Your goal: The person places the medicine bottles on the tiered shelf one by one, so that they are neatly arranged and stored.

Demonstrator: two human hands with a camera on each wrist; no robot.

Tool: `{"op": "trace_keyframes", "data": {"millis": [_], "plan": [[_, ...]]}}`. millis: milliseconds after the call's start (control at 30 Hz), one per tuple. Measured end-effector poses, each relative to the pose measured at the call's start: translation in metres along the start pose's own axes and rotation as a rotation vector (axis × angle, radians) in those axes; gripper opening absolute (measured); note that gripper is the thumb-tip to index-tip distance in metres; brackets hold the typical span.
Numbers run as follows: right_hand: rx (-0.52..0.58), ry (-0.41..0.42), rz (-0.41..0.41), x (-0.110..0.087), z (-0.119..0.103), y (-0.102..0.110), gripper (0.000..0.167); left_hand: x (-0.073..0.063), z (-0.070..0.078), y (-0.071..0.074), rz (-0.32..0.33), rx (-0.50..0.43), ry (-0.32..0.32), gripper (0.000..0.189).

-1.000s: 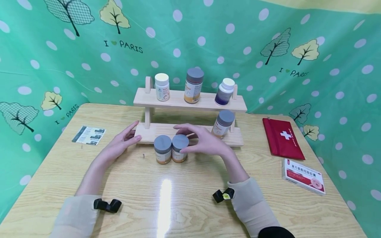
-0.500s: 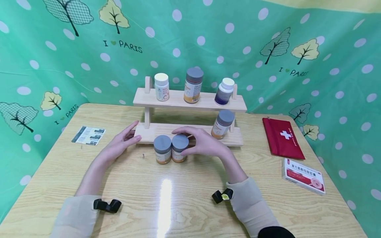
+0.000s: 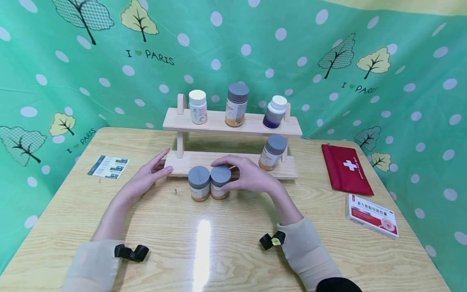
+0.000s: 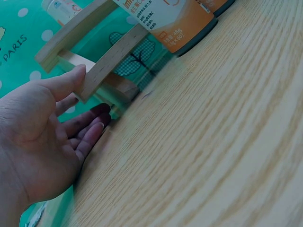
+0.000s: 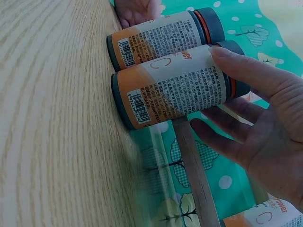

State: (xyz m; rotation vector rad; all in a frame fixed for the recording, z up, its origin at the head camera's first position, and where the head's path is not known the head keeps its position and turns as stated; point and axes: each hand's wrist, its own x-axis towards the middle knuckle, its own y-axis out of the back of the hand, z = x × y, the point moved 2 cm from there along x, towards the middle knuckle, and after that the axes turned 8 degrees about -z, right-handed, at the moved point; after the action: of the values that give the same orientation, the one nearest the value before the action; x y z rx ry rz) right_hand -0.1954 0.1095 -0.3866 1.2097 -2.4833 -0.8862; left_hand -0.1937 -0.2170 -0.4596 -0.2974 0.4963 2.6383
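Two supplement jars with grey lids, a left jar and a right jar, stand upright side by side on the table before the wooden two-tier shelf. My right hand holds the right jar near its lid, thumb on the front and fingers behind. In the right wrist view, the thumb lies on the label of the right jar. My left hand touches the left end of the lower board. In the left wrist view, the thumb of the left hand rests against the board's end; its fingers are loosely bent.
A similar jar stands at the lower tier's right. The upper tier holds a white bottle, a larger grey-lidded jar and a white-capped purple bottle. A blister pack lies left; a red pouch and medicine box lie right.
My right hand has moved slightly left and its fingers have closed around the right jar. The left hand and both jars have stayed in place.
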Motion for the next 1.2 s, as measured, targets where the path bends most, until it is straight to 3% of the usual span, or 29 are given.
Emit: {"op": "trace_keyframes", "data": {"millis": [400, 733, 1200], "plan": [[-0.021, -0.021, 0.061, -0.007, -0.005, 0.008, 0.063, 0.000, -0.001, 0.000, 0.000, 0.008, 0.005, 0.084], [0.090, 0.038, 0.224, -0.014, -0.007, 0.019, 0.063, 0.000, -0.001, 0.000, 0.002, 0.006, 0.002, 0.084], [0.118, 0.052, 0.483, -0.013, -0.007, 0.023, 0.062, 0.000, 0.000, 0.000, -0.002, -0.003, 0.003, 0.084]]}}
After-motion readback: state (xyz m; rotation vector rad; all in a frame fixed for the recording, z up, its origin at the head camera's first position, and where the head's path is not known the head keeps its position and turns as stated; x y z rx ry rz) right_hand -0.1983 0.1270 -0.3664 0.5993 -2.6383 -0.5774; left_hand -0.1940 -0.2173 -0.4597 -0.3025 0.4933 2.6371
